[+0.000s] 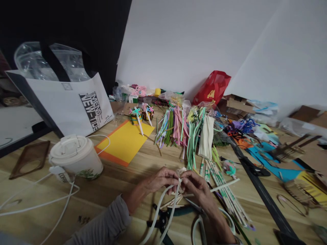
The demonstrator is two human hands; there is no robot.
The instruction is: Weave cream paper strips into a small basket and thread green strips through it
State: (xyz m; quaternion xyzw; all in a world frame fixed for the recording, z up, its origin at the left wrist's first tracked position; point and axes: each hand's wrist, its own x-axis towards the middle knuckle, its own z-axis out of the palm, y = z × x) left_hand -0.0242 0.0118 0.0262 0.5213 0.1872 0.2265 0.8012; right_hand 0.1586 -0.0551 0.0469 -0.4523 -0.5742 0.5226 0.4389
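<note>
My left hand (163, 177) and my right hand (198, 187) meet at the front middle of the table. Each is closed in a pinch on white pipe cleaners (173, 211), whose two long ends curve down toward me. A small bunched white part (181, 171) rises between the fingertips; its exact shape is partly covered. Below the hands lie dark-handled pliers (163, 220) and several short pale sticks (171, 203). Beside my right wrist rests a bundle of long, green-marked white sticks (227, 194).
Bundles of coloured pipe cleaners (176, 127) lie ahead, near a yellow sheet (136, 143) with two small decorated pots (136, 117). At left stand a lidded cup (76, 156) with a white cable (65, 194) and a white bag (66, 105). A red bag (213, 87) leans at the back.
</note>
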